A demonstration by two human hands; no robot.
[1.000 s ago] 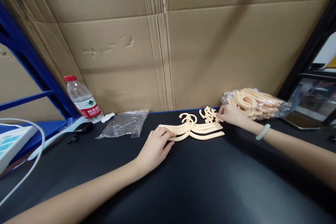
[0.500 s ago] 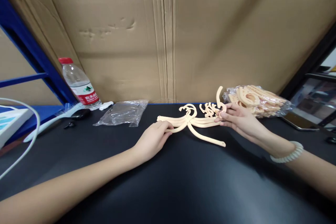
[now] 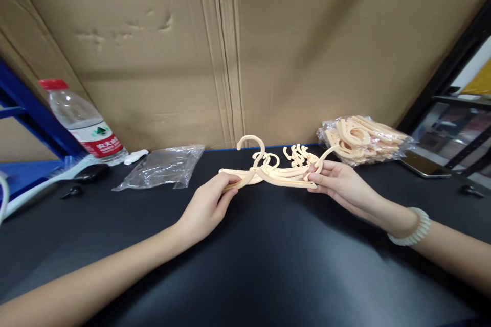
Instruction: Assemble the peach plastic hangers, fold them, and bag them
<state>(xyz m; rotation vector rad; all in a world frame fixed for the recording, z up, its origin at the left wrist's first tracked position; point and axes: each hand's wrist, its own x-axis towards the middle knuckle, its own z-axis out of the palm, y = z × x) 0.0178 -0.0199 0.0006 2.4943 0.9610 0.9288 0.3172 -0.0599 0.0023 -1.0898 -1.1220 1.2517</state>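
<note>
One smooth, cream-coloured hanger (image 3: pixel 284 182), slim-armed with a rounded hook, is lifted at the front of a stack of similar hangers (image 3: pixel 293 171) on the matte black worktop (image 3: pixel 249 255). The left hand (image 3: pixel 230 187) pinches its left arm; the right hand (image 3: pixel 313 178) grasps a curved piece (image 3: pixel 321 162) of the same colour at the tip of its right arm. Behind lies a heap of small curled pieces (image 3: pixel 301 156). Half a second ago that right arm slanted down toward the person and the curved piece stood up near the heap; now the arm runs nearly level, the piece leans outward, and the hook rises above the others. At the right rear, a crinkled clear bag (image 3: pixel 360 138) holds more cream parts, layered. A clear, red-capped bottle (image 3: pixel 82 122) leans at the left, near a flattened, glossy plastic bag (image 3: pixel 161 168).
</note>
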